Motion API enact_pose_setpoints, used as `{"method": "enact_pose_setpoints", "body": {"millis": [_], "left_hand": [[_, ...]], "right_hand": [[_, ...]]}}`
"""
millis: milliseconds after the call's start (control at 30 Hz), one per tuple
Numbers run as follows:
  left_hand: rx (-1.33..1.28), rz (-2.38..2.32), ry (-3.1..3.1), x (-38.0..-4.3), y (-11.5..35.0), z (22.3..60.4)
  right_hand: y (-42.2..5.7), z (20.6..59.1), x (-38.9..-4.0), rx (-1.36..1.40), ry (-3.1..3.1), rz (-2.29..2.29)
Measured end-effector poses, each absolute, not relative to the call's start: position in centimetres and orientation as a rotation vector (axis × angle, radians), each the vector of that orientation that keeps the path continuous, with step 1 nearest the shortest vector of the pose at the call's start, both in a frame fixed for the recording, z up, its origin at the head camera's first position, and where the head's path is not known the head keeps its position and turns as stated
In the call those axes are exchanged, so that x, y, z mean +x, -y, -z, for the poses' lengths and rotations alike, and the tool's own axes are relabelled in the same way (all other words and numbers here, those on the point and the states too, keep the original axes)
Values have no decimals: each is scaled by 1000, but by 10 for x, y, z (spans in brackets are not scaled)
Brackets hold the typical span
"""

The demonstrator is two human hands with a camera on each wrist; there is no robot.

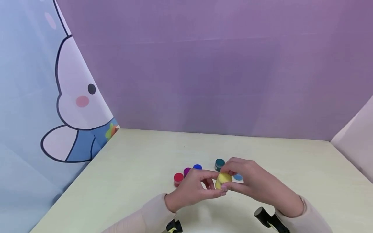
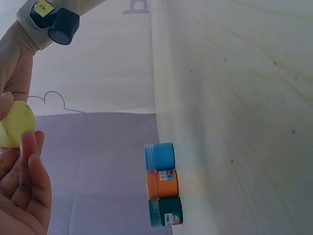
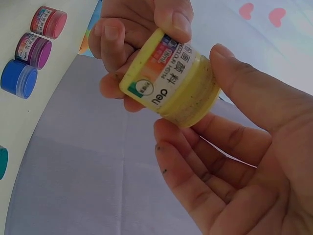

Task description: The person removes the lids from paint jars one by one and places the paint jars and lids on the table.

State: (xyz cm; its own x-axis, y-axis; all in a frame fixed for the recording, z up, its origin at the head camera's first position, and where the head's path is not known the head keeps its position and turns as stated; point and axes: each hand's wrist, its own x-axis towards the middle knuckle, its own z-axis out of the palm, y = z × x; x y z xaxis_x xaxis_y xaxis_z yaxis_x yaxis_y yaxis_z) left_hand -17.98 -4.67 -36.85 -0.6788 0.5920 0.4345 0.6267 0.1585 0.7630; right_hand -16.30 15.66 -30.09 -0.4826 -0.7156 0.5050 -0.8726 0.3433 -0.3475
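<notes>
L hand (image 1: 193,187) & R hand (image 1: 250,178) pinch yellow deli paint jar (image 3: 166,78), lid (image 3: 202,95) apparently still on; red jar (image 1: 178,179) etc. untouched beyond L hand.

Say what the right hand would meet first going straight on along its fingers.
First the yellow jar that the right hand grips, then probably the left hand holding its other end. Exact depth is unclear, but nothing else seems to lie between.
</notes>
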Motion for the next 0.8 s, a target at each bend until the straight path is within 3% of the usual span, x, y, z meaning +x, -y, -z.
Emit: {"method": "enact_pose_setpoints", "body": {"millis": [800], "left_hand": [[-1246,1637,2358,-182,48,372]], "right_hand": [[-160,302,-166,1487,2375,-862]]}}
